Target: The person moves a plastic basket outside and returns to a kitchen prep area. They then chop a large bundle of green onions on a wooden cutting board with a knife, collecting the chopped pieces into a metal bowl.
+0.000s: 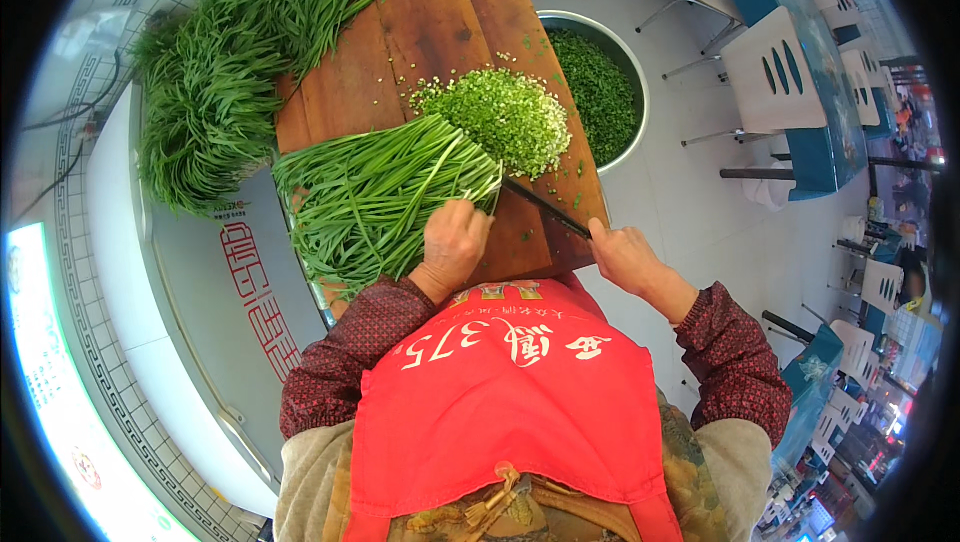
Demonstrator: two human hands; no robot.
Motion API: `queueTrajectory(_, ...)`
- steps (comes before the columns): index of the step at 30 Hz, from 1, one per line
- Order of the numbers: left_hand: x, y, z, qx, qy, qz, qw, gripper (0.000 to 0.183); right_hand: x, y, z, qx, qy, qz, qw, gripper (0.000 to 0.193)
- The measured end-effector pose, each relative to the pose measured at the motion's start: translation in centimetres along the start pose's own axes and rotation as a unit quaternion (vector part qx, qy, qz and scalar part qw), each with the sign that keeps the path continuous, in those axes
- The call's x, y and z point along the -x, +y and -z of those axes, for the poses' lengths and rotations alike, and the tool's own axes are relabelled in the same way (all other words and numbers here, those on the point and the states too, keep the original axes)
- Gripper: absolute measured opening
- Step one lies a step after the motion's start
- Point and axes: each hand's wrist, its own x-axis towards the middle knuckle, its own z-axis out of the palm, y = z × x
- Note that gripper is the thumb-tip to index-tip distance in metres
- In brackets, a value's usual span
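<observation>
A thick bundle of garlic chives (pixel 375 192) lies across the near left part of a wooden cutting board (pixel 420 17), its pale ends toward the right. My left hand (pixel 455 242) rests on the near side of the bundle by those ends, fingers curled and holding it. In my right hand (pixel 628 260), to the right of the board's near edge, is the handle of a knife (pixel 548 209); its dark blade points left, edge-on, at the cut ends. Just beyond the blade sits a heap of chopped chives (pixel 505 122), pale and green.
More uncut chives (pixel 215 92) are piled at the far left, over a grey chest (pixel 220 272). A round metal basin (pixel 640 107) of chopped greens (pixel 592 92) stands below the board's right edge. Chairs (pixel 770 72) and blue-covered tables (pixel 830 152) line the right side.
</observation>
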Motion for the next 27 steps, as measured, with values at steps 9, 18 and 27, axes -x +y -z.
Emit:
queueTrajectory(9,1.6,0.1,-2.0,-0.119,-0.189,-0.019,0.974,0.010,0.0,-0.1,0.2,-0.001,-0.007,-0.001,1.000,0.015)
queueTrajectory(18,3.5,-0.4,0.6,-0.101,-0.283,-0.003,0.954,0.006,0.9,0.6,0.6,0.037,-0.009,0.023,0.999,0.014)
queueTrajectory(27,4.7,-1.1,0.0,-0.091,-0.186,0.045,0.977,0.015,1.7,0.2,2.3,0.055,-0.053,0.003,0.997,0.014)
